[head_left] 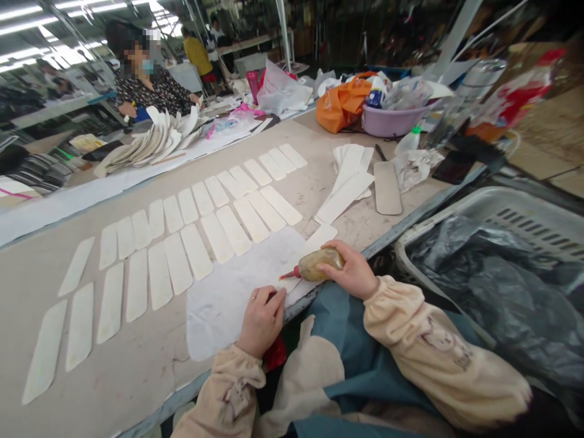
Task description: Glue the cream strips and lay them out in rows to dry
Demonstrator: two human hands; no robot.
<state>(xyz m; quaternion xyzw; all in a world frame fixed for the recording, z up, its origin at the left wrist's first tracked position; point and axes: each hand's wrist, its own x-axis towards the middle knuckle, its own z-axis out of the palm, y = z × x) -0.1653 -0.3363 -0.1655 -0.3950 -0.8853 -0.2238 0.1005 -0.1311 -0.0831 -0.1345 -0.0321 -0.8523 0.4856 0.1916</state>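
Note:
My right hand (351, 271) is wrapped round a glue bottle (322, 265), a squeeze bottle of yellowish-brown liquid tipped nearly level. Its red nozzle points left, down at the near end of a cream strip (314, 243). At that end my left hand (263, 316) has its fingers bent and pressed together on the strip's edge; the fingertips are partly hidden. Beneath lies a white sheet (219, 316). Two rows of cream strips with rounded ends (159, 277) lie spread across the table to the left.
A pile of white strips (349, 182) and a grey-beige rounded piece (387, 188) lie beyond my right hand. Farther back stand a purple basin (395, 121) and an orange bag (340, 106). A plastic crate (456, 210) is at my right. A co-worker (146, 85) sits across the table.

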